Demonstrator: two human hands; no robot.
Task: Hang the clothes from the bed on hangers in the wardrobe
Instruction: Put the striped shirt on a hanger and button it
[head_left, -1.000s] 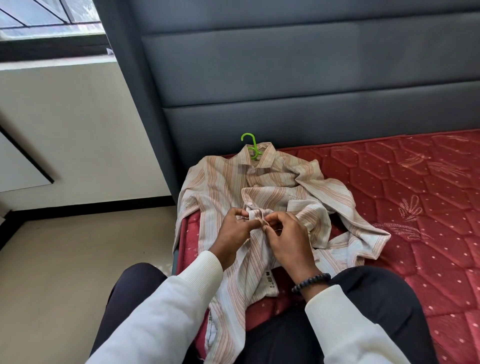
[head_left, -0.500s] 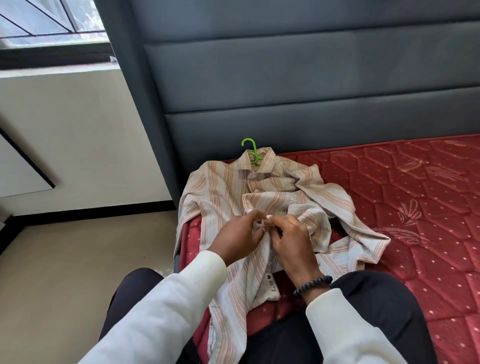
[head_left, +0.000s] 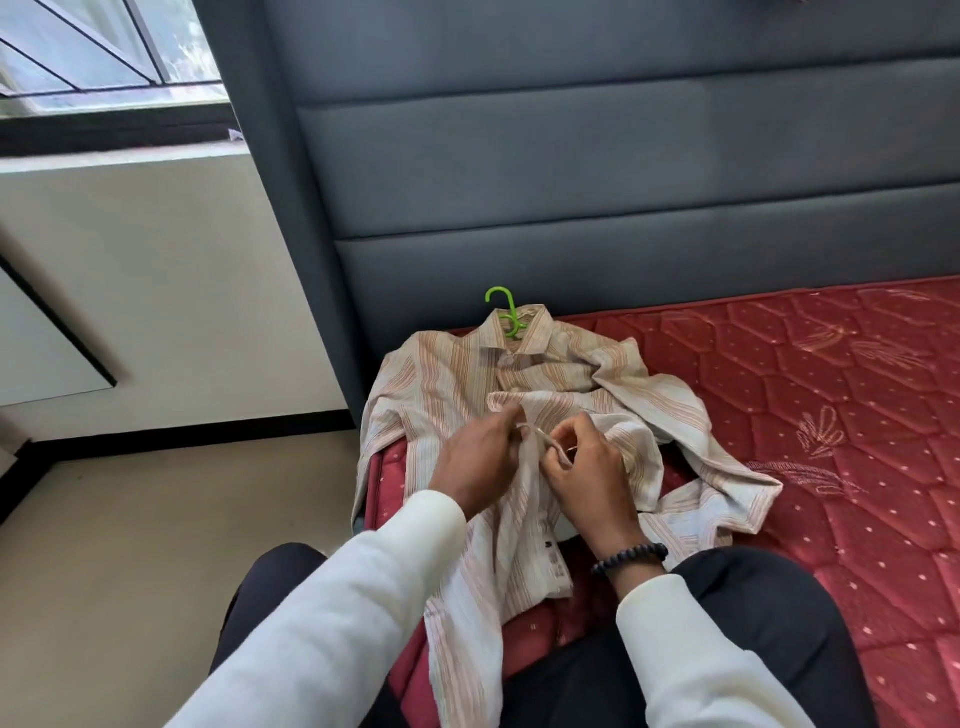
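A beige shirt with thin orange stripes lies spread on the red mattress, its collar towards the headboard. A green hanger sits inside it, with only the hook sticking out of the collar. My left hand pinches one front edge of the shirt at mid-chest. My right hand pinches the facing edge close beside it. The two edges meet between my fingertips. The lower part of the shirt hangs over the bed edge between my knees.
A padded dark grey headboard rises behind the shirt. Beige floor lies to the left, below a cream wall and a window. My knees in dark trousers are at the mattress edge. No wardrobe is in view.
Both hands stayed at the shirt's front edges, shifting a little up the chest. The camera tilted, so the shirt sits lower in view.
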